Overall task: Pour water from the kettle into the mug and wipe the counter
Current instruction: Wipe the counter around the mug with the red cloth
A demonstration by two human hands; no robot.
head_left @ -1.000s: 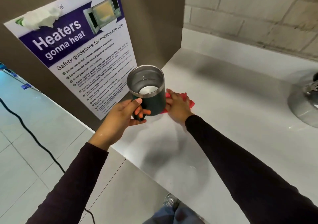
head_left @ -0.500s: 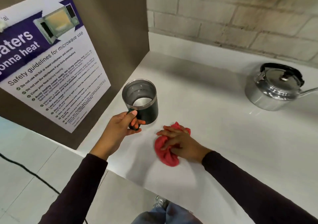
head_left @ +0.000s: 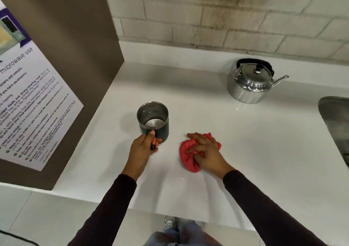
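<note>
Left hand (head_left: 140,147) curled in a grip, right hand (head_left: 206,153) pressing flat.

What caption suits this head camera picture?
Left hand grips mug; right hand presses red cloth on counter, kettle behind.

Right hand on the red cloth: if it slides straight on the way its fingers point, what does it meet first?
The right hand points up-left across the counter, so it would likely meet the mug, held by the left hand. Depth is unclear; the red cloth leads.
</note>
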